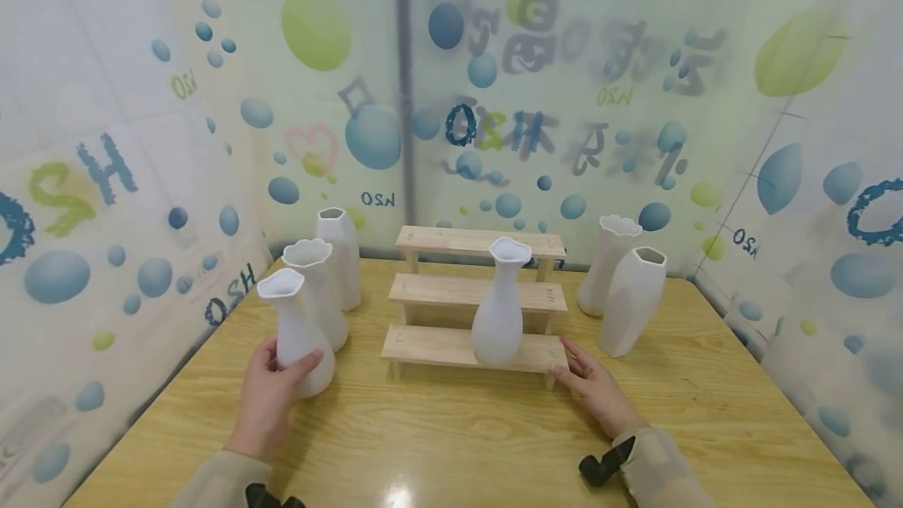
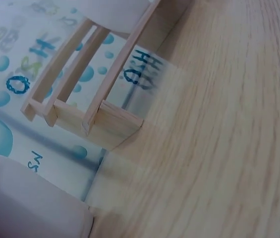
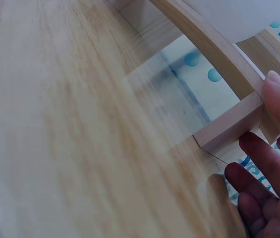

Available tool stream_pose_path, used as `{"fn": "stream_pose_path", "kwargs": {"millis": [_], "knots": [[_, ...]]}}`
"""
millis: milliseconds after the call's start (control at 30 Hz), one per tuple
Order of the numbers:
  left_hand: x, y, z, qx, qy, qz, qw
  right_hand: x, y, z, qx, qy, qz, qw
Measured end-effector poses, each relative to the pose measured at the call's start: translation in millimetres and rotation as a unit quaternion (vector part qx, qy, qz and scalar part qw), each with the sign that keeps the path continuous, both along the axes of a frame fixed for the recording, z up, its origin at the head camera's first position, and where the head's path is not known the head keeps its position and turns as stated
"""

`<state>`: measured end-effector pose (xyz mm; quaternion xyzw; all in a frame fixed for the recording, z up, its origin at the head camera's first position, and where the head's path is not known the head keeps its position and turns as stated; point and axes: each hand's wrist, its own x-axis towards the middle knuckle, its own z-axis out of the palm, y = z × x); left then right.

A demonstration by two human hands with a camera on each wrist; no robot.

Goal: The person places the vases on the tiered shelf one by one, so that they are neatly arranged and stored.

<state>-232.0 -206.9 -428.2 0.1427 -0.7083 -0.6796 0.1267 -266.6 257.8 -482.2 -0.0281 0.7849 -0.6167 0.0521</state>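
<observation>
My left hand holds a white vase with a narrow neck and wavy rim, thumb and fingers around its lower body. In the left wrist view only part of that vase shows, at the lower left. Centre of the table stands a three-step wooden stand. A similar narrow-necked vase stands upright on its lowest step, right of the middle. My right hand grips the right end of that step. The right wrist view shows the thumb on the step's corner and a fingertip against the leg below.
Behind the held vase are a scalloped-rim vase and a faceted vase. To the right of the stand are another scalloped vase and a faceted one. Printed curtains enclose the wooden table.
</observation>
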Motion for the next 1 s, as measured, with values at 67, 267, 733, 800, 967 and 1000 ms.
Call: {"fn": "stream_pose_path", "kwargs": {"millis": [67,267,733,800,967,1000], "knots": [[0.6,2.0,1.6,-0.001,0.002,-0.006,1.0000,-0.1,0,0.2,0.000,0.000,0.000,1.0000],[3.6,8.2,9.8,-0.016,-0.010,-0.034,0.9992,0.3,0,0.7,-0.001,0.000,-0.001,1.0000],[5.5,20.8,23.0,-0.021,-0.024,-0.071,0.9970,1.6,-1,1.7,0.005,0.002,-0.002,1.0000],[5.6,21.9,24.7,-0.021,-0.027,-0.075,0.9966,1.4,0,1.4,0.006,0.002,-0.003,1.0000],[4.7,25.5,27.2,-0.020,-0.021,-0.086,0.9959,0.4,0,0.2,0.005,0.004,-0.002,1.0000],[4.4,26.4,27.4,-0.019,-0.019,-0.087,0.9958,0.3,0,0.0,0.004,0.004,-0.001,1.0000]]}}
